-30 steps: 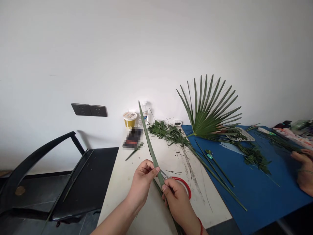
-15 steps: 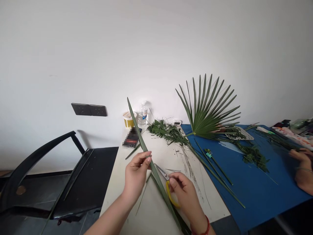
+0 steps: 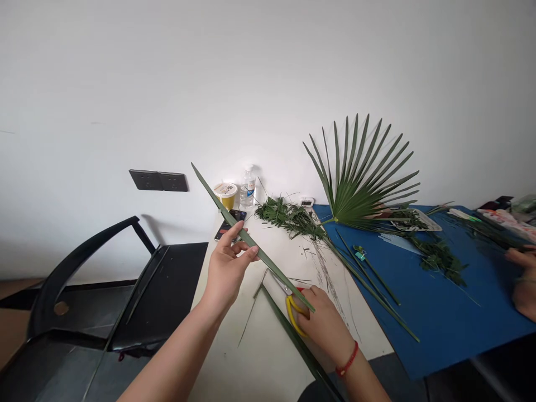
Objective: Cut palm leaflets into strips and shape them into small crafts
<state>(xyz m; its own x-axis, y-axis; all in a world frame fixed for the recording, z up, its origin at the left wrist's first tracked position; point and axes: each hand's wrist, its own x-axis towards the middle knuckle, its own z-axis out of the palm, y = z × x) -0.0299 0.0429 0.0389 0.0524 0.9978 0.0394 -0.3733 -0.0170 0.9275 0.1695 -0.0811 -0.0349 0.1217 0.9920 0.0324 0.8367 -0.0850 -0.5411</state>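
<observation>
My left hand [image 3: 228, 267] pinches a long green leaf strip [image 3: 268, 262] between thumb and fingers and holds it raised above the white table [image 3: 259, 357]. The strip slants from upper left down to lower right. My right hand [image 3: 326, 321] rests on the table with its fingers in the yellow and red handles of a pair of scissors [image 3: 291, 301], whose blades point up and left. A second green leaf strip [image 3: 293, 335] lies flat on the table under my right hand.
A fan palm leaf [image 3: 364, 178] stands at the back over a blue mat [image 3: 439, 312] strewn with stems and cuttings [image 3: 288, 215]. A yellow cup [image 3: 226, 195], water bottle [image 3: 248, 186] and phone [image 3: 230, 223] sit near the wall. Black chair [image 3: 125, 290] at left. Another person's hand [image 3: 523, 279] at right.
My left hand lifted the leaf strip up and to the left, free of my right hand. My right hand let the strip go and settled on the scissors lying on the table.
</observation>
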